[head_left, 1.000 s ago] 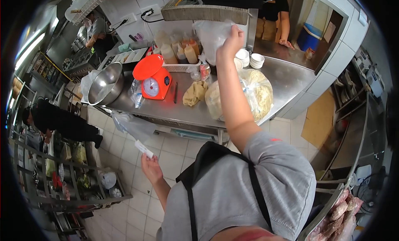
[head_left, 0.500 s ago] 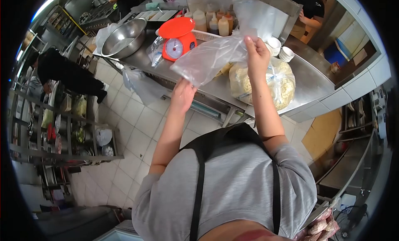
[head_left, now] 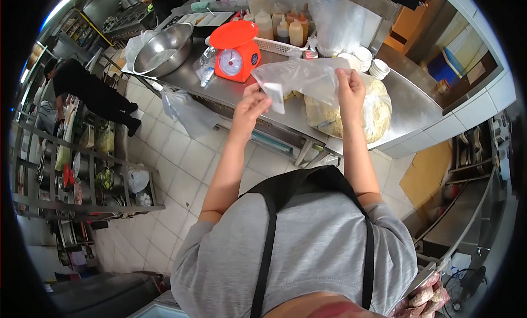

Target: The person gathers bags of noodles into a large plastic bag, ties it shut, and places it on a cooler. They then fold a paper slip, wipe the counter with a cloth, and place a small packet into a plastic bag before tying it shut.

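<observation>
A clear plastic bag (head_left: 304, 79) is stretched out above the steel counter between my two hands. My right hand (head_left: 351, 88) pinches its right end. My left hand (head_left: 251, 110) has curled fingers at the bag's left edge, where a whitish folded flap (head_left: 279, 98) hangs down. Below and beyond my right hand sits a big clear bag of pale yellow noodles (head_left: 376, 107), partly covered by my wrist. An orange dial scale (head_left: 233, 60) stands on the counter just past my left hand.
A large steel bowl (head_left: 163, 54) rests at the counter's left. Squeeze bottles (head_left: 282, 30) stand behind the scale, and stacked white bowls (head_left: 379, 69) are at the right. Another person (head_left: 90, 90) bends over shelving at the far left. A plastic bag (head_left: 189, 112) hangs off the counter's front.
My right hand has moved down and slightly right, drawing the plastic bag flatter. My left hand has risen slightly and turned, its fingers now curled at the bag's edge.
</observation>
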{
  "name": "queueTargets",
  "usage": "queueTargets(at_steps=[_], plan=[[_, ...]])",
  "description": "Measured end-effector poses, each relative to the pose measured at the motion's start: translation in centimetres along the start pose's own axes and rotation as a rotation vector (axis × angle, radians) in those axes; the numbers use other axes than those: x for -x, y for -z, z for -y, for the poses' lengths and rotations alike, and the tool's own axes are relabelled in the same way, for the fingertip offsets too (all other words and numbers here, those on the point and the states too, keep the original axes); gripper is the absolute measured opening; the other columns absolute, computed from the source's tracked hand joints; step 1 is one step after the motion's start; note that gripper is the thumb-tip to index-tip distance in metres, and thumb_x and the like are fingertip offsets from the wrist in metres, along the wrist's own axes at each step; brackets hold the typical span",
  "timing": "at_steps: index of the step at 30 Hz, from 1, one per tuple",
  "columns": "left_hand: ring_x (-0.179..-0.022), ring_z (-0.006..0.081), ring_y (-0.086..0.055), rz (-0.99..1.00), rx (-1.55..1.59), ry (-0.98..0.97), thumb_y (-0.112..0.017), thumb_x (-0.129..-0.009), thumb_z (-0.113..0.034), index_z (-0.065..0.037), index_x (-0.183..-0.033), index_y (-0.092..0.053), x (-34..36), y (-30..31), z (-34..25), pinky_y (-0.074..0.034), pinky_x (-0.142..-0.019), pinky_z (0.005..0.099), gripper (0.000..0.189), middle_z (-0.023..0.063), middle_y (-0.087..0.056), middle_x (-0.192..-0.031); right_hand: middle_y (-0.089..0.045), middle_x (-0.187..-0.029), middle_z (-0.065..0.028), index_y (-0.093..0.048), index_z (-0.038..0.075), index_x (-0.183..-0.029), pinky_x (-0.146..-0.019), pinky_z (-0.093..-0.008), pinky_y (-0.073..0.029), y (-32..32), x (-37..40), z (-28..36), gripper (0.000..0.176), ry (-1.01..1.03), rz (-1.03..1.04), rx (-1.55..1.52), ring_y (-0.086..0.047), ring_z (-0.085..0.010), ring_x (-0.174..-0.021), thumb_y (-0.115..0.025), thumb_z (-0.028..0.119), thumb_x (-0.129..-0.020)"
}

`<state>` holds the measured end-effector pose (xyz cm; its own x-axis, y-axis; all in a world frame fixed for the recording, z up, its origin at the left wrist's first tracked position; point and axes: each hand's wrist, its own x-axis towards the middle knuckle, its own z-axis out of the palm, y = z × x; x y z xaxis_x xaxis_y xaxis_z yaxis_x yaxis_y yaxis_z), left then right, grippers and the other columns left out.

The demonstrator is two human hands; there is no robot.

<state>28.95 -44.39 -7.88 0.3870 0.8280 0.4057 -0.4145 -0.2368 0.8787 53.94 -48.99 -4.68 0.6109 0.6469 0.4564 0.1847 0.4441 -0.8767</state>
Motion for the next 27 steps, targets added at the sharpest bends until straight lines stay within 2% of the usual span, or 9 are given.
queueTargets(at_steps=[2, 3, 6, 9, 14, 16, 22, 25, 27], plan=[[-0.075, 0.0086, -0.053, -0.037, -0.016, 0.371, -0.06, -0.086, -0.014, -0.003, -0.09, -0.063, -0.9, -0.4, -0.3, -0.041, -0.065, 0.0225, 0.012, 0.0019, -0.058, -0.089, -0.046, -0.06, 0.0081, -0.058, 0.001, -0.079, -0.044, -0.0191, -0.025, 0.7, 0.1, 0.1, 0.012, -0.081, 0.079, -0.019, -0.035, 0.0007, -0.052, -0.059, 0.01, -0.087], [-0.068, 0.0053, -0.05, -0.04, 0.073, 0.344, -0.061, -0.086, -0.014, -0.004, -0.089, -0.063, -1.1, 0.1, 0.5, -0.04, -0.059, 0.0206, 0.012, -0.003, -0.056, -0.073, -0.045, -0.059, 0.0081, -0.059, 0.001, -0.082, -0.045, -0.0186, -0.026, 1.3, -0.2, -0.2, 0.009, -0.067, 0.092, 0.042, -0.035, 0.0001, -0.053, -0.059, 0.01, -0.086], [-0.063, 0.0057, -0.048, -0.129, 0.005, 0.346, -0.063, -0.084, -0.016, -0.003, -0.086, -0.065, -1.6, 0.9, -0.2, -0.038, -0.056, 0.0192, 0.014, -0.0024, -0.057, -0.073, -0.052, -0.066, 0.0022, -0.06, 0.001, -0.097, -0.051, -0.0215, -0.037, 4.1, -2.2, -2.2, 0.016, -0.099, 0.195, 0.2, -0.045, -0.0057, -0.056, -0.062, 0.008, -0.083], [-0.061, 0.004, -0.049, -0.056, -0.258, 0.339, -0.064, -0.083, -0.016, -0.002, -0.087, -0.065, -2.7, 0.2, -2.4, -0.037, -0.053, 0.019, 0.014, -0.0026, -0.057, -0.069, -0.058, -0.093, -0.0122, -0.058, 0.0, -0.107, -0.064, -0.0321, -0.047, 2.9, -2.5, 2.0, 0.034, 0.374, 0.108, 0.653, -0.057, -0.0187, -0.073, -0.069, 0.012, -0.076], [-0.065, 0.002, -0.049, 0.327, -0.611, 0.185, -0.062, -0.085, -0.017, -0.002, -0.088, -0.064, -4.9, -0.9, -5.6, -0.039, -0.058, 0.0178, 0.015, -0.0046, -0.059, -0.073, -0.062, -0.086, -0.004, -0.062, 0.002, -0.105, -0.074, -0.0254, -0.045, -3.3, -1.4, 8.1, 0.03, 0.182, 0.599, 0.337, -0.055, -0.0112, -0.079, -0.068, 0.01, -0.077], [-0.065, 0.0033, -0.049, 0.394, -0.733, 0.16, -0.06, -0.086, -0.017, -0.002, -0.089, -0.064, -5.3, -1.3, -8.1, -0.04, -0.059, 0.0193, 0.016, -0.004, -0.058, -0.075, -0.063, -0.08, -0.0026, -0.064, 0.002, -0.096, -0.072, -0.0245, -0.045, -4.3, -2.6, 7.7, 0.019, 0.076, 1.06, 0.361, -0.057, -0.0094, -0.078, -0.066, 0.009, -0.078], [-0.059, 0.0094, -0.052, 0.565, -1.045, 0.124, -0.056, -0.086, -0.014, -0.002, -0.091, -0.052, -6.6, -0.9, -14.2, -0.042, -0.055, 0.0245, 0.014, 0.0018, -0.056, -0.079, -0.063, -0.078, -0.0042, -0.061, 0.001, -0.092, -0.059, -0.0242, -0.046, -5.6, -5.5, 10.4, 0.011, 0.003, 0.639, 0.065, -0.058, -0.0106, -0.073, -0.06, 0.005, -0.081], [-0.059, 0.0163, -0.056, 0.696, -1.137, 0.091, -0.059, -0.082, -0.007, -0.006, -0.099, -0.044, -7.8, -3.0, -16.1, -0.043, -0.055, 0.0298, 0.023, 0.0058, -0.056, -0.078, -0.062, -0.086, -0.0051, -0.058, 0.0, -0.097, -0.063, -0.0265, -0.049, -8.9, -5.1, 12.1, 0.013, 0.637, 0.575, 0.254, -0.059, -0.0124, -0.074, -0.054, -0.001, -0.084], [-0.061, 0.0195, -0.057, 0.773, -1.134, 0.025, -0.06, -0.08, -0.004, -0.008, -0.101, -0.043, -8.3, -3.5, -17.3, -0.044, -0.056, 0.0325, 0.028, 0.0074, -0.055, -0.078, -0.061, -0.09, -0.0087, -0.057, 0.001, -0.099, -0.064, -0.0281, -0.048, -9.3, -5.5, 12.2, 0.019, 0.672, 0.813, 0.314, -0.059, -0.0184, -0.075, -0.056, -0.004, -0.08]])
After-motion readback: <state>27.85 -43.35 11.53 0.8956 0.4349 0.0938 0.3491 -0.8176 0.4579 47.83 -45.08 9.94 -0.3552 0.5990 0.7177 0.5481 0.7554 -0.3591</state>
